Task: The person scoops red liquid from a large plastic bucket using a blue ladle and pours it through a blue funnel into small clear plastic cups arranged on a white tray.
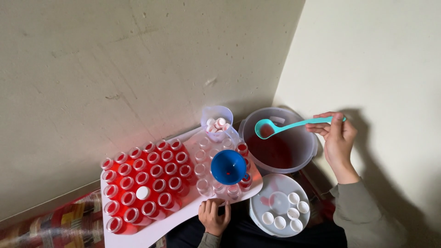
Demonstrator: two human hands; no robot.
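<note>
Right hand (339, 138): grip pinched on the handle end of a long teal plastic ladle (289, 125), held level.
Ladle bowl: over the round clear plastic tub of red liquid (310, 147), red liquid inside it.
Left hand (214, 217): fingers curled onto the near edge of the white tray (156, 228), holding nothing else.
Blue plastic funnel (228, 166): upright in one small clear bottle among the bottles on the tray.
Filled red bottles (147, 177): rows on the tray's left part.
White round lid (275, 202): beside the tray, carrying small white caps.
</note>
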